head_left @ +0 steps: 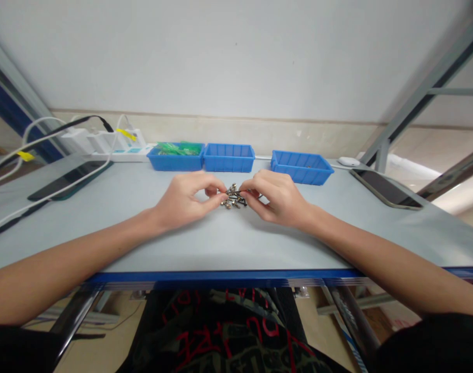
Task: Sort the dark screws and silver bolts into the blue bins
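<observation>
A small heap of shiny and dark metal pieces (232, 204), perhaps screws or fittings, lies on the grey tabletop between my hands. My left hand (191, 199) comes in from the left, thumb and forefinger pinched together at the heap's edge; whatever is between those fingertips is too small to make out. Facing it, my right hand (275, 197) pinches a thin dark metal piece (237, 192) whose end points toward my left fingertips. The two hands are close but apart. The pieces' exact kind is too small to tell.
Along the wall stand a blue bin with green plastic bags (176, 163), a middle blue bin (229, 165) and a right blue bin (302, 167). Phones lie at left (71, 180) and right (386, 187). A white cable (69, 187) crosses the left side near a power strip (122, 155).
</observation>
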Available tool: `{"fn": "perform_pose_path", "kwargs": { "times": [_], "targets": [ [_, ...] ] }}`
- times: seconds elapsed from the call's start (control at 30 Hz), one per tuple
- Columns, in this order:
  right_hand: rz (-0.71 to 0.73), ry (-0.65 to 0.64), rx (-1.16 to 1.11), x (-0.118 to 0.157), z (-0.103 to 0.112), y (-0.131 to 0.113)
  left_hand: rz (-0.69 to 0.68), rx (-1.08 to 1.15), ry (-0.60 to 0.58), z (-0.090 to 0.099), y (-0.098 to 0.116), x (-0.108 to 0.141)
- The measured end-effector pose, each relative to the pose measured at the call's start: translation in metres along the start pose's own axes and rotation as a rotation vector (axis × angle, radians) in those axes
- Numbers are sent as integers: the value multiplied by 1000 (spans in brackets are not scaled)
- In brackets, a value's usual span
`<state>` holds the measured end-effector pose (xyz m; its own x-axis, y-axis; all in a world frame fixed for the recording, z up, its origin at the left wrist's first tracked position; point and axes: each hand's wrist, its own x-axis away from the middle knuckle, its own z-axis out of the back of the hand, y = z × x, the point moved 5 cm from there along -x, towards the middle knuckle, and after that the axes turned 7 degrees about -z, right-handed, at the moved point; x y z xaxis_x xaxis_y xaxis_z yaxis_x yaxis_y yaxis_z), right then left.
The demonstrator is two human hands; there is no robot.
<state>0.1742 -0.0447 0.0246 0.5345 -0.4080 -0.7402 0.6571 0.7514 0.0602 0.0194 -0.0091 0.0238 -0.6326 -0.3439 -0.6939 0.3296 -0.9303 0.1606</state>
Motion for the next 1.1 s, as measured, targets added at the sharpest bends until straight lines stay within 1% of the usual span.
{"fn": "perform_pose_path", "kwargs": {
  "times": [0.13,0.4,0.7,0.9,1.1],
  "targets": [
    [16,3,6,0,0,-2,-22,-12,15,2,2,-1],
    [9,-4,-12,0,0,-2,-18,-45,13,3,2,0],
    [37,8,13,0,1,-6,-139,-67,56,4,4,1],
    [58,30,23,0,3,-9,-132,-71,38,4,4,1],
    [53,34,64,0,1,-7,-143,-73,29,2,3,2]
  ]
}}
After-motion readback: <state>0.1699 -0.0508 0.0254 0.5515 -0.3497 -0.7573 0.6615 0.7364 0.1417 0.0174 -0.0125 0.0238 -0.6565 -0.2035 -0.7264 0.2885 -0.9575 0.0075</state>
